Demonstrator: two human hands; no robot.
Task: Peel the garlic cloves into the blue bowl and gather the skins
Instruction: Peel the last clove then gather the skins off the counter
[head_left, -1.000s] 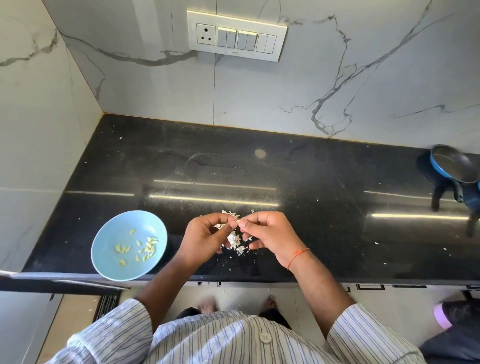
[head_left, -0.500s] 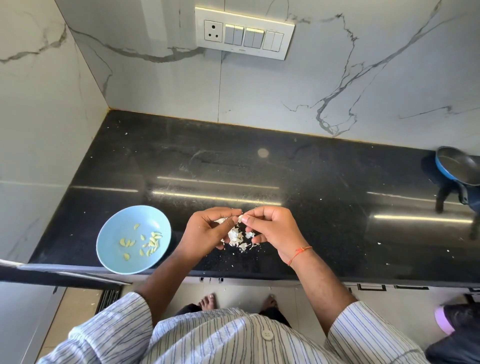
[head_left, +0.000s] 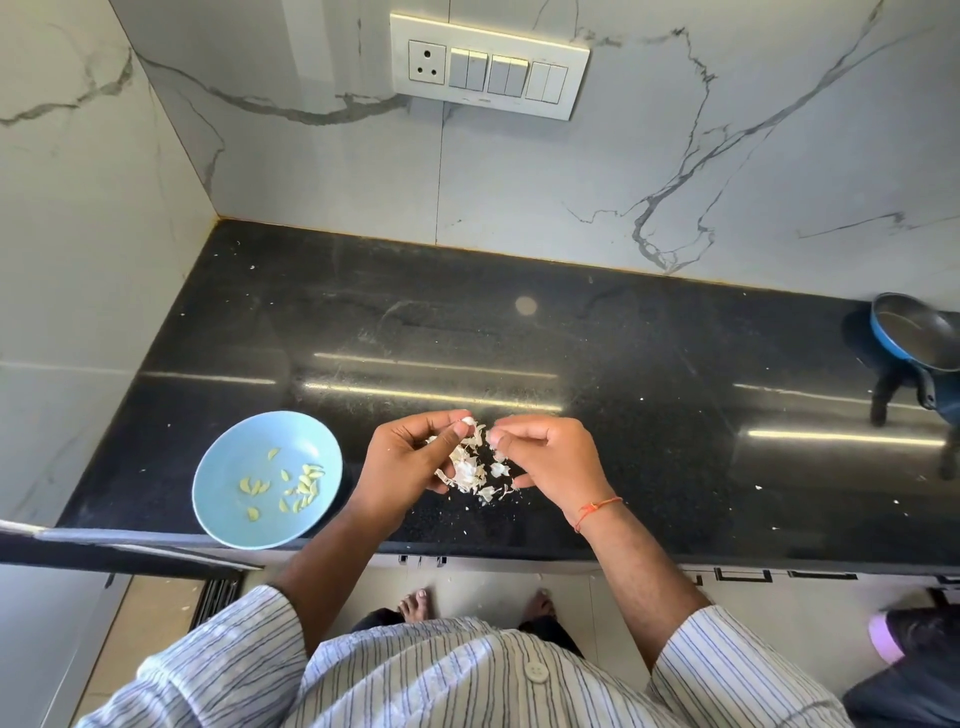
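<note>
A blue bowl sits at the front left of the black counter and holds several peeled yellowish cloves. To its right lies a pile of white garlic skins. Over the pile, my left hand pinches a white garlic clove between thumb and fingers. My right hand hovers just to the right, its fingers curled and pinching a small bit of white skin. A small gap separates the two hands.
A blue pan stands at the counter's far right edge. Marble walls close the back and the left side, with a switch panel on the back wall. The bowl overhangs the counter's front edge slightly. Small skin flecks dot the counter.
The hands, joined fingertip to fingertip before, have come slightly apart; the right hand has pulled a bit of skin away from the clove in the left.
</note>
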